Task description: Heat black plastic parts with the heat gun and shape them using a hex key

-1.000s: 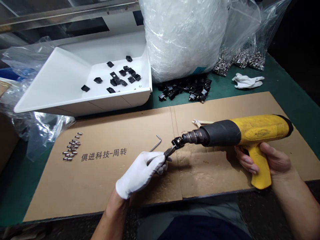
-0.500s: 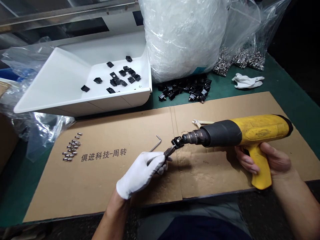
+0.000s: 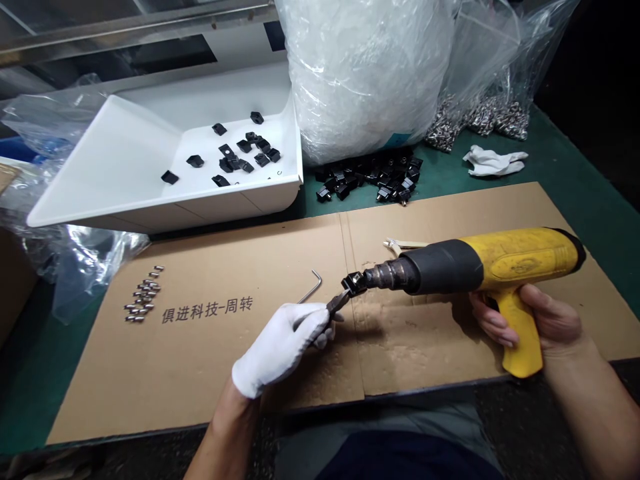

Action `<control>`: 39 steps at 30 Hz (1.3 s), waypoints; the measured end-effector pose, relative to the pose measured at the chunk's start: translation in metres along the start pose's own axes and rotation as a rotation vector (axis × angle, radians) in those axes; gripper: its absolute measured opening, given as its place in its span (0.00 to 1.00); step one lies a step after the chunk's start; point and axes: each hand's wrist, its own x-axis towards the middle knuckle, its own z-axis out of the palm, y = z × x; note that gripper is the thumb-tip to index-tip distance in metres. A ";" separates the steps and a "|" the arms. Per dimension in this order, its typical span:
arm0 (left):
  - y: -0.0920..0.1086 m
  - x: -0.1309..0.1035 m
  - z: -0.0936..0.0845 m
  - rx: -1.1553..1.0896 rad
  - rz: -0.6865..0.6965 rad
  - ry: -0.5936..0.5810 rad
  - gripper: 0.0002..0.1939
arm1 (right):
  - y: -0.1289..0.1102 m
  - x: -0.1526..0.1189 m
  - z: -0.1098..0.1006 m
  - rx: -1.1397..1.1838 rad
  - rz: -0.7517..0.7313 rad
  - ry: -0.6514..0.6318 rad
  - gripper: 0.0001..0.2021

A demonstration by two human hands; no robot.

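My right hand (image 3: 537,323), bare, is wrapped round the grip of a yellow and black heat gun (image 3: 520,257). The gun's stepped metal nozzle (image 3: 393,274) points left. In a white glove, my left hand (image 3: 287,343) is closed on a dark metal pincer-like tool (image 3: 336,305), most of it hidden by the fingers. At the tool's tip is a small black block (image 3: 354,283), right at the nozzle's mouth; I cannot tell whether they touch. A hex key (image 3: 314,288) lies on the cardboard just beyond the gloved hand.
A white tray (image 3: 125,193) with several black blocks stands at the back left. Black parts (image 3: 370,177) are heaped beside a big plastic-wrapped bundle (image 3: 370,80). Metal pins (image 3: 143,297) lie on the cardboard (image 3: 215,373). Pliers (image 3: 400,245) lie behind the gun, a glove (image 3: 495,162) farther back.
Both hands, the heat gun and the black block hold nearly the same places. Only a very slight shift of the whole view shows.
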 end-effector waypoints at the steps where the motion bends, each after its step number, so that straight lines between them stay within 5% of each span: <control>1: 0.001 0.000 0.000 0.004 0.002 0.003 0.25 | 0.000 0.000 0.000 0.001 -0.001 0.000 0.25; 8: 0.001 -0.001 0.003 0.019 0.014 0.046 0.25 | 0.000 0.000 0.000 0.011 -0.003 -0.001 0.25; 19: 0.006 -0.012 0.032 0.189 0.047 0.318 0.17 | 0.002 0.000 0.005 0.042 -0.053 -0.014 0.23; 29: -0.028 -0.011 0.022 -0.662 0.090 -0.260 0.35 | 0.004 -0.001 0.005 0.059 0.008 -0.106 0.21; 39: -0.046 0.001 0.025 -0.710 0.122 -0.304 0.39 | -0.001 0.009 0.024 -0.012 -0.079 -0.278 0.24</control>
